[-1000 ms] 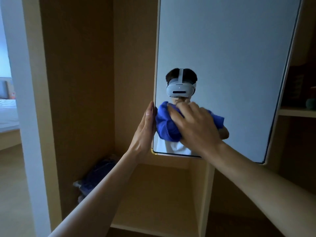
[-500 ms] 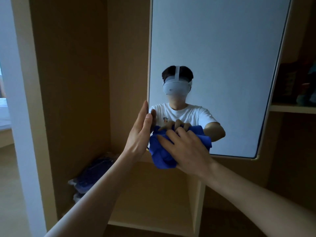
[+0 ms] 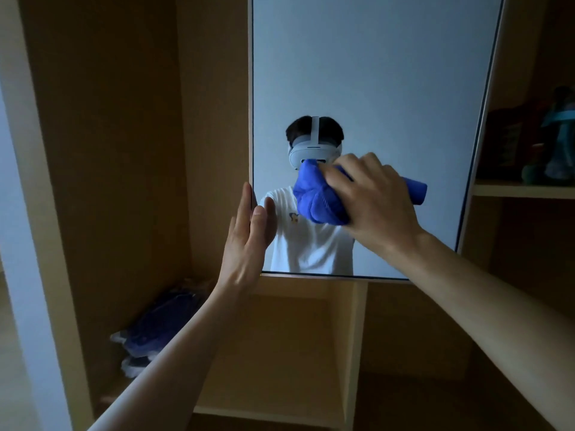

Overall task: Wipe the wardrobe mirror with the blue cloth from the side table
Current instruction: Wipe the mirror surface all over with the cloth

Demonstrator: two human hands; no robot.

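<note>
Pressing of the bunched blue cloth (image 3: 317,197) against the mirror (image 3: 373,73) is noted at centre frame, with the right hand (image 3: 373,206) curled round it. The left hand (image 3: 249,237), fingers straight, is laid along the mirror's left edge. The cloth is judged soft and light, best held wadded; the glass is judged fragile. A dark fabric bundle (image 3: 161,318) at lower left and a shelf (image 3: 522,189) at right are not judged obstructive.

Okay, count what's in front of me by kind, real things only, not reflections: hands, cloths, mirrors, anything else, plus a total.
Hands: 2, left hand, right hand
Blue cloth: 1
Mirror: 1
Dark blue bundle low in the wardrobe: 1
Shelf items, right: too dim to count
Total: 5
</note>
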